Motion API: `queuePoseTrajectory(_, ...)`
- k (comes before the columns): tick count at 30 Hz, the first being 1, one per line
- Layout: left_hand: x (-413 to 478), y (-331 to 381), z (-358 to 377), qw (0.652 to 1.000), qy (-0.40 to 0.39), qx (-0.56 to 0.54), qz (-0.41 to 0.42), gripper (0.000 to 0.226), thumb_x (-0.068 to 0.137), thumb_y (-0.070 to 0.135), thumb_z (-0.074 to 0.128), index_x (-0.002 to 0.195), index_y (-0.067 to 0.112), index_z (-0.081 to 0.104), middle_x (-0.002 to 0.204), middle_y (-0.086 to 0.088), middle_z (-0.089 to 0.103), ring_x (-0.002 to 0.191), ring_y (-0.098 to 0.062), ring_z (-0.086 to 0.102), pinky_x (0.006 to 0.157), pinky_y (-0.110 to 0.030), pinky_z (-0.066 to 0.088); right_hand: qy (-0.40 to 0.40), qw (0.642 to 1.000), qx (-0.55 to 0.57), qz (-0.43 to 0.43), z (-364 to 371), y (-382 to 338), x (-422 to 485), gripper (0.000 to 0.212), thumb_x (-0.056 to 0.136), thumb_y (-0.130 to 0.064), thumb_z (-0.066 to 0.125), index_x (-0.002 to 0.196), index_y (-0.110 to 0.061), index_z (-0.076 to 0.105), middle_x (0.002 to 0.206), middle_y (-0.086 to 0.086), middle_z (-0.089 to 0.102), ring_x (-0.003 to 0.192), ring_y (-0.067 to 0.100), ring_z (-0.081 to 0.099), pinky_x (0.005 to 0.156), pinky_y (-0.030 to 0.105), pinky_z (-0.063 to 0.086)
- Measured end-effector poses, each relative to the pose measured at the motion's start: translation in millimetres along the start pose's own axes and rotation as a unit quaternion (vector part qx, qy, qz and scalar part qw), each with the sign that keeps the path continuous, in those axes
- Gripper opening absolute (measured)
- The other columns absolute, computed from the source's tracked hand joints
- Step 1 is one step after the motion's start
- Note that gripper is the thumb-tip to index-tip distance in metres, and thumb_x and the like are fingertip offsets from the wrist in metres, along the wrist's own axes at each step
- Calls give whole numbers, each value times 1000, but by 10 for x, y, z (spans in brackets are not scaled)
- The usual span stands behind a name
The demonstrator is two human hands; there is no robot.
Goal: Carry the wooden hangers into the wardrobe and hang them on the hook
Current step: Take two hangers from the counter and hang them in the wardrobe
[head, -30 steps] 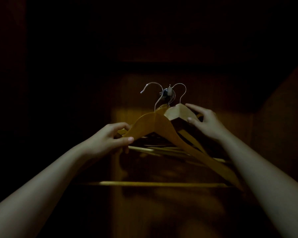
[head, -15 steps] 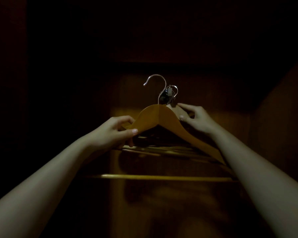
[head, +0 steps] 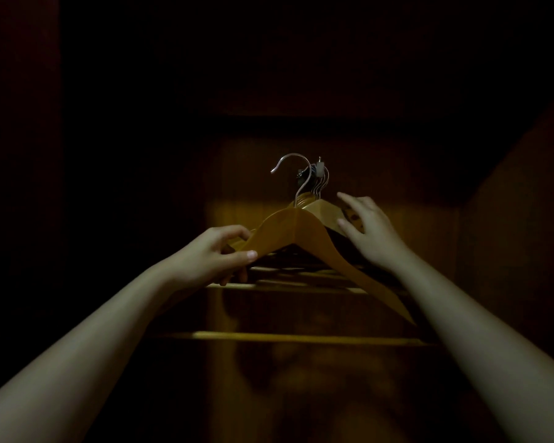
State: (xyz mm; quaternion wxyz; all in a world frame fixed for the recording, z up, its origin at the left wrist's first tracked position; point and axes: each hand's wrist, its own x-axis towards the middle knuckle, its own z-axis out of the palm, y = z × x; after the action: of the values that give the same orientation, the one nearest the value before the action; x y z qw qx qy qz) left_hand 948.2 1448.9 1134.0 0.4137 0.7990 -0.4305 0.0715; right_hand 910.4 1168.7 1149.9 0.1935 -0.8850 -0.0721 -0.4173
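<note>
Pinching the near wooden hanger [head: 296, 233] by its left shoulder, the left hand [head: 216, 255] is offering its wire hook [head: 296, 174] toward the wardrobe hook [head: 314, 171], where other hangers [head: 325, 207] are already hanging. The right hand [head: 370, 230] is hovering open, fingers spread, beside them. In this dimness the wire could be missing the peg, letting the hanger drop.

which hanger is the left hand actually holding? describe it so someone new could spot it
In the lit patch of the wardrobe's back panel, a bunch of wooden hangers hangs from a small wall hook. The front hanger is nearest the camera, pinched at its left shoulder by the left hand. Its metal hook curls free, left of the others.
</note>
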Motion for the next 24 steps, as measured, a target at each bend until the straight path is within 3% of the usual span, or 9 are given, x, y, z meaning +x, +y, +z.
queuePoseTrajectory(3, -10, 0, -3, 1000, -6, -11, 12, 14, 88, 24, 56, 102, 24, 54, 80, -13, 65, 65, -26, 58, 52, -27, 47, -9, 997, 52, -54, -85, -198, -257, 49, 95, -35, 41, 142, -22, 33, 131, 0, 43, 121, 15, 42, 99, 33, 40)
queuePoseTrajectory(6, 52, 34, 18, 999, -13, -21, 24, 14, 88, 24, 57, 102, 25, 55, 73, -8, 65, 63, -26, 58, 51, -28, 45, -46, 993, 41, -100, -100, -375, -478, 65, 89, -43, 47, 146, -26, 21, 141, -2, 36, 120, 6, 36, 99, 28, 37)
queuePoseTrajectory(9, 182, 122, 46, 999, -24, -27, 28, 16, 90, 24, 55, 106, 22, 54, 74, -7, 65, 60, -21, 58, 49, -26, 45, -25, 994, -25, -106, -71, -409, -538, 81, 87, -31, 60, 148, -30, 6, 146, -4, 29, 120, 5, 37, 100, 27, 39)
queuePoseTrajectory(13, 429, 295, 103, 999, -23, -11, 36, 18, 92, 26, 53, 109, 22, 53, 83, -4, 66, 59, -5, 63, 51, -17, 49, 34, 995, -43, -81, -172, -330, -445, 76, 91, -20, 56, 149, -25, 7, 143, 0, 35, 123, 16, 45, 99, 24, 37)
queuePoseTrajectory(15, 550, 375, 146, 991, 41, 122, 43, 27, 91, 38, 52, 114, 24, 52, 94, 0, 65, 69, -6, 65, 60, -21, 55, 24, 997, -35, -58, -230, -256, -365, 76, 91, -20, 54, 149, -25, 5, 146, 0, 33, 130, 18, 39, 106, 29, 33)
queuePoseTrajectory(18, 665, 432, 224, 925, 151, 337, 86, 39, 89, 52, 46, 116, 24, 49, 95, 5, 62, 75, -9, 63, 66, -26, 55, 17, 999, -35, -24, -263, -165, -257, 76, 92, -23, 53, 149, -26, 2, 150, 1, 29, 136, 22, 34, 113, 43, 31)
queuePoseTrajectory(22, 828, 340, 289, 885, 156, 421, 127, 53, 84, 51, 56, 126, 22, 38, 111, 1, 55, 96, -17, 55, 84, -32, 46, 14, 998, -55, 3, -268, -97, -126, 77, 92, -26, 52, 149, -26, -2, 149, 1, 31, 133, 26, 38, 110, 46, 33)
queuePoseTrajectory(24, 897, 281, 285, 887, 159, 413, 132, 51, 87, 41, 56, 129, 21, 36, 115, -2, 55, 100, -20, 55, 88, -35, 46, -1, 998, -64, 14, -262, -71, -62, 78, 93, -27, 51, 148, -26, -3, 151, 1, 29, 134, 27, 37, 109, 45, 31)
